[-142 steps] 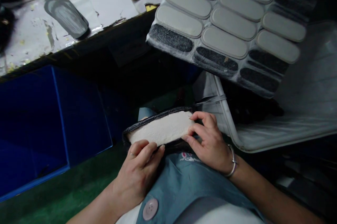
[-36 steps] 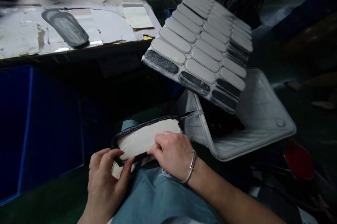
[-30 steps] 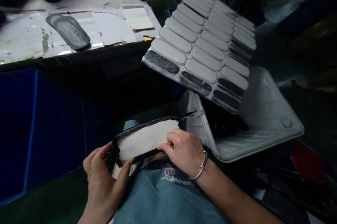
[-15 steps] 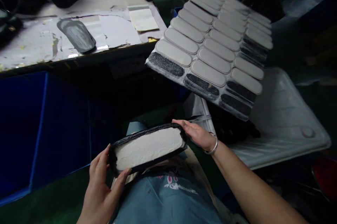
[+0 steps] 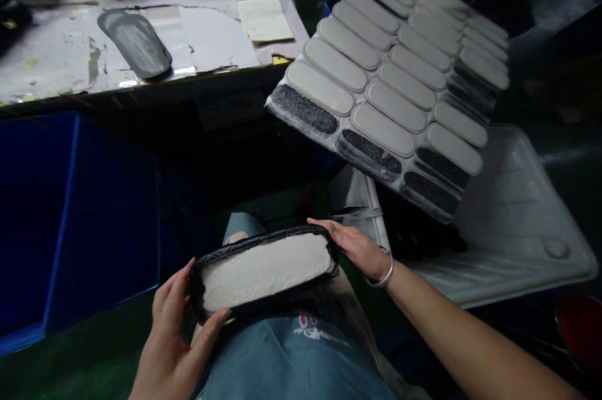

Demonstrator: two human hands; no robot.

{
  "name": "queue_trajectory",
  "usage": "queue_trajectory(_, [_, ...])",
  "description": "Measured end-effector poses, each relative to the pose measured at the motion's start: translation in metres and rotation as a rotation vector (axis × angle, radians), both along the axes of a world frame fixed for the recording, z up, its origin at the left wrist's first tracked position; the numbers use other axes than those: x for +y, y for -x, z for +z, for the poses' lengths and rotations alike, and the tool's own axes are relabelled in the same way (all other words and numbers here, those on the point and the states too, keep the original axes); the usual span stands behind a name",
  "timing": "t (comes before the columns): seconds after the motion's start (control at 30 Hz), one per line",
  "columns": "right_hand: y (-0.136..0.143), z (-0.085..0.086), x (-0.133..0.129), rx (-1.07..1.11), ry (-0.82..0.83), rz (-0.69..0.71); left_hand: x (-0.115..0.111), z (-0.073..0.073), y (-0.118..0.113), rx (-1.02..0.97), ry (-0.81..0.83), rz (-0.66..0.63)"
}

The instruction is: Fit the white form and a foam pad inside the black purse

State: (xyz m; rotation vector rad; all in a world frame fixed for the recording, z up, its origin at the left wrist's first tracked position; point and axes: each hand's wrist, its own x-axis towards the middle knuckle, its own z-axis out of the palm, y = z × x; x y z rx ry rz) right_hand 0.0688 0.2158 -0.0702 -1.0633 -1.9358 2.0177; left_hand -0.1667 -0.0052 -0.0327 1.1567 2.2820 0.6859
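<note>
Over my lap lies a long black quilted piece (image 5: 263, 238) with a whitish, rough oval face turned up. My left hand (image 5: 176, 331) grips its left end, thumb on the near edge and fingers round the far side. At the right end, my right hand (image 5: 355, 246) holds the black rim, its fingers along the far corner and its palm side partly hidden. Beyond, a tilted board (image 5: 345, 94) carries several pale oval pads (image 5: 383, 130) in rows; dark oval patches show along its near edge.
A worn white table (image 5: 207, 42) at the upper left bears a grey oval piece (image 5: 136, 42) and a notepad (image 5: 266, 17). Blue bins (image 5: 108, 212) stand at the left. Under the board is a translucent tub (image 5: 527, 199) with dark material inside.
The view has shifted slightly, so the table and board sit differently in the picture. Both hands still hold the black piece, which has barely moved.
</note>
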Motion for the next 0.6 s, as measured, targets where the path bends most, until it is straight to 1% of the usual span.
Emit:
queue_trajectory(0.07, [0.002, -0.004, 0.006, 0.016, 0.177, 0.006, 0.000, -0.001, 0.000, 0.001, 0.001, 0.000])
queue_trajectory(0.1, [0.004, -0.006, 0.009, 0.024, 0.220, 0.024, 0.000, -0.001, 0.000, 0.004, 0.000, 0.001])
queue_trajectory(0.17, [0.006, -0.007, 0.016, 0.042, 0.222, 0.096, -0.001, -0.002, 0.001, -0.001, 0.007, 0.006])
queue_trajectory(0.23, [0.008, -0.005, 0.022, 0.045, 0.170, 0.173, -0.001, -0.003, 0.001, -0.011, 0.010, 0.013])
queue_trajectory(0.33, [0.009, 0.001, 0.031, -0.011, -0.016, 0.278, -0.001, -0.002, 0.001, -0.035, 0.027, 0.032])
queue_trajectory(0.5, [0.011, 0.009, 0.040, -0.028, -0.514, 0.512, -0.001, 0.000, -0.001, -0.081, 0.023, 0.064])
queue_trajectory(0.53, [0.012, 0.011, 0.039, -0.042, -0.604, 0.532, -0.001, 0.000, -0.003, -0.089, 0.014, 0.082])
queue_trajectory(0.6, [0.013, 0.017, 0.034, -0.122, -0.740, 0.525, -0.002, 0.001, -0.005, -0.101, 0.003, 0.112])
